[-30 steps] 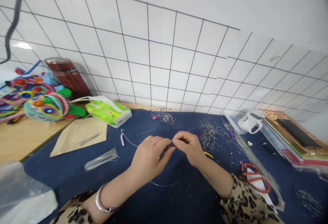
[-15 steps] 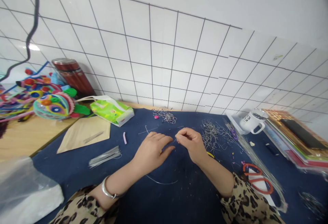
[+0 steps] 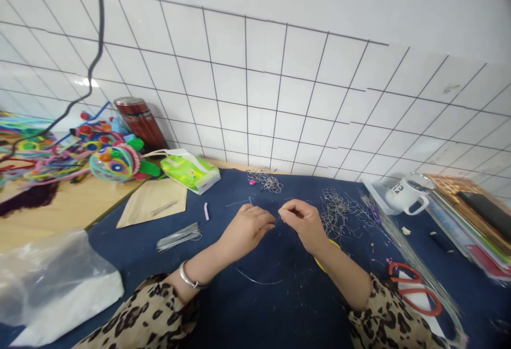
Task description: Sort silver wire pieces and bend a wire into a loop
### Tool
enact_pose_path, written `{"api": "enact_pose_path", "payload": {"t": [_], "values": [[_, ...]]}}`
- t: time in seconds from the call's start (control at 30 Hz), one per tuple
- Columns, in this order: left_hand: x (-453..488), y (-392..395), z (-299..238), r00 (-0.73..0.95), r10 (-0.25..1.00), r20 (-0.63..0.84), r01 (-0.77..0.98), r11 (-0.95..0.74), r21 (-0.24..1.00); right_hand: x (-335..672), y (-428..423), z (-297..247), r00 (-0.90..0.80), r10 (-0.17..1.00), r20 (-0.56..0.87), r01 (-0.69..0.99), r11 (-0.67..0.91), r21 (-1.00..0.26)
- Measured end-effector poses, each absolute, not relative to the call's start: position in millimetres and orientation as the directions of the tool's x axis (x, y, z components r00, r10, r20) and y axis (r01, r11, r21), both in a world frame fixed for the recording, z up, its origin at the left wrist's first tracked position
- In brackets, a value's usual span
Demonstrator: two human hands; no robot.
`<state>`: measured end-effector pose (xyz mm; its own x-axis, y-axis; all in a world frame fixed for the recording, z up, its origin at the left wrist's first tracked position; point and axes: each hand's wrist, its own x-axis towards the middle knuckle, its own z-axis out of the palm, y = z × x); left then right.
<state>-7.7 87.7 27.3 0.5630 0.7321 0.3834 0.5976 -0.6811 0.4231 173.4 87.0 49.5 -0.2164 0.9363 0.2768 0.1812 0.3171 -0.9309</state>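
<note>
My left hand and my right hand meet over a dark blue cloth, fingertips pinched together. Between them they pinch a thin wire; a short end sticks up just above my left hand. Another loose curved wire lies on the cloth below my wrists. A tangle of thin wire pieces lies just right of my right hand. A silver bangle sits on my left wrist.
A bundle of straight wires, a brown envelope and a green tissue pack lie at left. Colourful craft pieces and a dark red flask stand behind. A white mug, orange scissors and stacked sheets are at right.
The view has swung left, so everything sits further right in frame. My hands have drawn slightly apart, still pinching at the wire.
</note>
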Motion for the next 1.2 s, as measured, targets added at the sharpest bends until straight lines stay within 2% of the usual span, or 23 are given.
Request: {"api": "enact_pose_path", "payload": {"t": [0.1, 0.17, 0.23, 0.3, 0.37, 0.43, 0.47, 0.57, 0.63, 0.73, 0.83, 0.93, 1.2], "values": [[-12.5, 88.7, 28.2, 0.528, 0.755, 0.389, 0.648, -0.654, 0.391, 174.7, 89.2, 47.9, -0.231, 0.933, 0.274, 0.168, 0.316, -0.934], [-17.2, 88.5, 26.9, 0.457, 0.789, 0.41, 0.672, -0.608, 0.422, 175.9, 90.5, 47.4, -0.234, 0.935, 0.266, 0.151, 0.305, -0.94], [-22.4, 87.9, 22.7, 0.34, 0.828, 0.445, 0.661, -0.547, 0.513, 177.2, 91.3, 47.3, -0.234, 0.938, 0.257, 0.137, 0.294, -0.946], [-26.6, 86.2, 16.3, 0.181, 0.876, 0.447, 0.596, -0.46, 0.658, 178.3, 91.7, 47.6, -0.238, 0.937, 0.255, 0.125, 0.29, -0.949], [-27.9, 82.4, 9.8, 0.013, 0.941, 0.339, 0.448, -0.309, 0.839, 178.8, 91.6, 48.0, -0.244, 0.935, 0.259, 0.103, 0.291, -0.951], [-25.3, 76.2, 4.9, -0.08, 0.991, 0.11, 0.188, -0.094, 0.978, 178.7, 91.2, 47.9, -0.247, 0.931, 0.267, 0.07, 0.292, -0.954], [-22.6, 72.4, 3.3, -0.077, 0.997, -0.016, 0.038, 0.019, 0.999, 178.4, 90.8, 47.6, -0.249, 0.93, 0.272, 0.053, 0.294, -0.954], [-11.2, 60.0, 1.2, 0.063, 0.958, -0.279, -0.302, 0.285, 0.91, 176.5, 88.5, 45.6, -0.252, 0.923, 0.29, 0.013, 0.302, -0.953], [-3.5, 53.5, 0.1, 0.179, 0.92, -0.35, -0.396, 0.393, 0.83, 174.3, 86.0, 43.2, -0.266, 0.918, 0.294, -0.008, 0.303, -0.953], [3.7, 50.5, -4.2, 0.283, 0.881, -0.379, -0.479, 0.472, 0.74, 169.3, 81.1, 38.2, -0.34, 0.9, 0.272, -0.047, 0.273, -0.961], [2.5, 54.3, -11.7, 0.239, 0.894, -0.379, -0.573, 0.445, 0.688, 163.2, 76.6, 31.7, -0.438, 0.871, 0.224, -0.101, 0.2, -0.974], [-5.6, 58.9, -18.4, 0.151, 0.923, -0.355, -0.628, 0.366, 0.686, 157.3, 74.4, 24.9, -0.494, 0.853, 0.172, -0.181, 0.092, -0.979], [-24.6, 65.9, -15.5, 0.005, 0.936, -0.351, -0.657, 0.268, 0.705, 150.9, 81.0, 14.9, -0.454, 0.89, 0.038, -0.339, -0.133, -0.931]]}}
